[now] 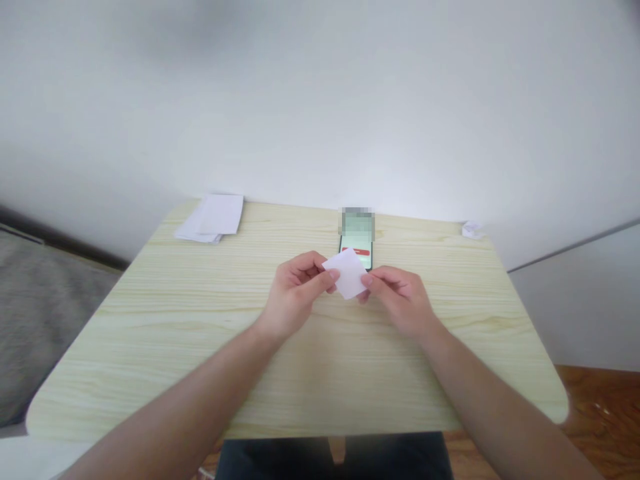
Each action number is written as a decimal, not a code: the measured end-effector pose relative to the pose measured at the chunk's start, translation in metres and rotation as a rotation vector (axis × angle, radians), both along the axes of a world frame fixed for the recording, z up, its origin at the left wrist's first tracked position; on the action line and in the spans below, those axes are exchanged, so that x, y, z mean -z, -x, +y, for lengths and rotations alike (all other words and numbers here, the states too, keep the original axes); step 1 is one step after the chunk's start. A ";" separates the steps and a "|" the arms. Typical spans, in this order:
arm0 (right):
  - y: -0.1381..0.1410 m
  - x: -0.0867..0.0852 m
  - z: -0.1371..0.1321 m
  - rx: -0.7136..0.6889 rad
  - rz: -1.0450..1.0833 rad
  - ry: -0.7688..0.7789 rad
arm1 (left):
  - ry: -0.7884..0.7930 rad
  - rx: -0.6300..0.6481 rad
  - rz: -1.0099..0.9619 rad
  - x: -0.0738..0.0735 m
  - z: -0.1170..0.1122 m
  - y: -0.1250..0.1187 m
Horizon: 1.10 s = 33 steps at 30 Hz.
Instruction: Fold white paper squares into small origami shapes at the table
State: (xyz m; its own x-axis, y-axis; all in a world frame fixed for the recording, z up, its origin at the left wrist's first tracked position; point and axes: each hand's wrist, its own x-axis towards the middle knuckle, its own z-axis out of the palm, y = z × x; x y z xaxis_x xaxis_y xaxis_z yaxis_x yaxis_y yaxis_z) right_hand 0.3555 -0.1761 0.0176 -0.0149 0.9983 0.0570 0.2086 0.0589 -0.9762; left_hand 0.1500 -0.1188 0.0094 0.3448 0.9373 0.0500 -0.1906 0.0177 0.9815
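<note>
A small white square of paper (pixel 349 275), turned corner-up, is held above the middle of the table. My left hand (pixel 301 288) pinches its left side between thumb and fingers. On the opposite side, my right hand (pixel 399 291) grips the right edge the same way, thumb on top. Just behind the paper lies a phone (pixel 357 239) with a lit screen and a red bar; its lower part is partly covered by the paper. Whether the paper is folded in layers I cannot tell.
Several white paper sheets (pixel 220 215) lie stacked at the table's back left. A crumpled bit of white paper (pixel 471 230) sits at the back right. The light wooden table (pixel 165 320) meets a white wall (pixel 320 100). Grey fabric (pixel 45 313) is at the left.
</note>
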 end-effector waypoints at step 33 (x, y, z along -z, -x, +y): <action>0.005 0.018 0.007 0.025 0.450 0.151 | 0.060 0.259 -0.052 0.004 -0.002 -0.006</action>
State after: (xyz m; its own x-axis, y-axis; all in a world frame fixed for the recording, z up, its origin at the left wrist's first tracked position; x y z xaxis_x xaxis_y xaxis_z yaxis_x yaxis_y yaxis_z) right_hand 0.3508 -0.1695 -0.0002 0.0021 0.9956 -0.0936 -0.2375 -0.0904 -0.9672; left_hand 0.1564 -0.1208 0.0057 0.5718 0.8201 0.0205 -0.2220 0.1306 0.9663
